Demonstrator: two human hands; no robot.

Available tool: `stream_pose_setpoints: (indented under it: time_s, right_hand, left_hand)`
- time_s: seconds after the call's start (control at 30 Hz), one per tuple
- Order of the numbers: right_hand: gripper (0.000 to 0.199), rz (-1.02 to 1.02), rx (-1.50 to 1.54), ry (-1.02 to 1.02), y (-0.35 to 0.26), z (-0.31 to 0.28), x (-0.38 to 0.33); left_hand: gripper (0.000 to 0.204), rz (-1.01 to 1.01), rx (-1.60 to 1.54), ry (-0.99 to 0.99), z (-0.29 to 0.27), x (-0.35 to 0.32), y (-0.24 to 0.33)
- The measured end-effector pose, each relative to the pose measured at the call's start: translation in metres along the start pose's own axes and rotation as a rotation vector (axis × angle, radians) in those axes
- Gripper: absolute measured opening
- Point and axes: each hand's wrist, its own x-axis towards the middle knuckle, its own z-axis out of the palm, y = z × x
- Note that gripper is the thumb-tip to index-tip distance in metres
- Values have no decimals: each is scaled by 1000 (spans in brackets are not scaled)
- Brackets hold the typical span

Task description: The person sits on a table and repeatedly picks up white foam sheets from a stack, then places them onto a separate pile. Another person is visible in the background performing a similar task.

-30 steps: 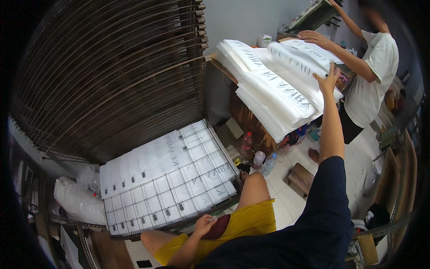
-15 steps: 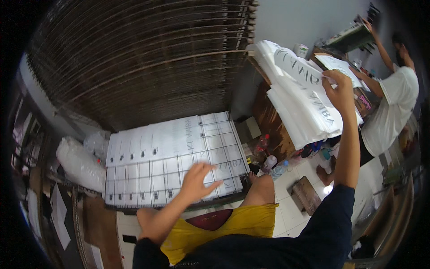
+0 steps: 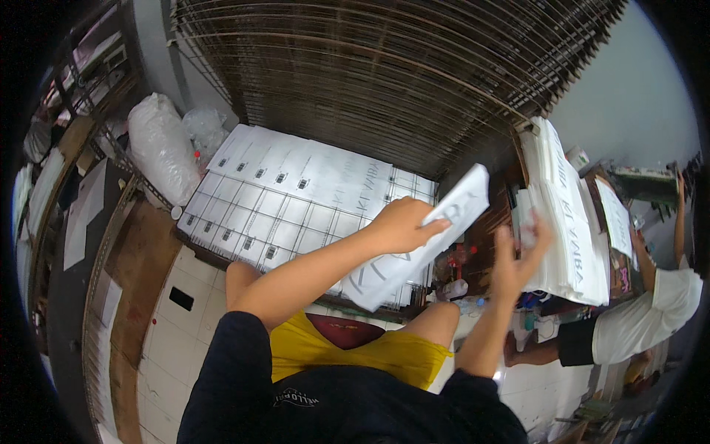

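Observation:
My left hand (image 3: 403, 226) is closed on a white sheet (image 3: 392, 275) with dark lettering, thumb on top. The sheet hangs tilted in the air above the right end of a low wire rack. On that rack lie several overlapping white printed sheets (image 3: 310, 170), part of them under wire mesh. My right hand (image 3: 518, 255) is raised with its fingers apart and nothing in it, slightly blurred. Just beyond it stands a thick stack of white printed sheets (image 3: 569, 222) on a wooden table.
Raised wire tiers (image 3: 392, 66) lean over the back of the rack. A stuffed clear bag (image 3: 159, 148) stands at the left. A dark phone-like slab (image 3: 181, 299) lies on the tiled floor. At right a co-worker in a white shirt (image 3: 647, 314) bends by the table.
The view has swung left. My right hand, earlier gripping a sheet on the stack, has let go and drawn back. The left hand, empty before, now holds a sheet over the rack.

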Motion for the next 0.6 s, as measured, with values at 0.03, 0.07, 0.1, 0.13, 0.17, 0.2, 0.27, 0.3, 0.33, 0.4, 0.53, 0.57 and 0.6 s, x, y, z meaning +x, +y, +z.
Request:
stream_pose_setpoints:
  time_s: [0.03,0.07,0.1,0.13,0.17,0.2,0.27,0.3,0.33,0.4,0.53,0.57,0.6]
  right_hand:
    - [64,241,358,-92,27,20,-27]
    - [73,386,483,-276,29,40,-48]
    - [73,545,517,-474,39,53,-69]
    - [68,705,620,-617,33,68,-85]
    - [66,772,707,-656,40,83,-99]
    - [64,882,774,-670,44,91,-110]
    - [65,923,914,-788,39,91,-112]
    - [65,893,928,-787,34,93,-112]
    - [66,864,944,-797,21,97,-110]
    - [63,775,919,-834,3,101,-105]
    - [47,297,539,-1154,-23,116,-72]
    - [44,114,385,-1254,-32,119,-59]
    - [44,13,403,-1302,-47,125,-48]
  left_hand:
    - [37,-28,-120,90,7,-3,-17]
    - [38,-75,-225,190,12,-13,-37]
    - [38,-108,-342,276,21,-18,-53]
    - [38,-152,-393,324,24,-27,-69]
    - [38,-183,-454,364,28,-33,-79]
    - [38,-213,-514,403,32,-40,-87]
    - [39,-256,-643,524,31,-54,-93]
    - [39,-297,-704,565,31,-60,-101]
    - [39,-341,-763,614,31,-69,-111]
    - [37,-407,-920,686,32,-80,-122]
    - [31,-638,-1123,782,29,-119,-145]
    - [30,-731,-1145,752,26,-140,-154]
    - [31,-712,-1047,805,27,-166,-165]
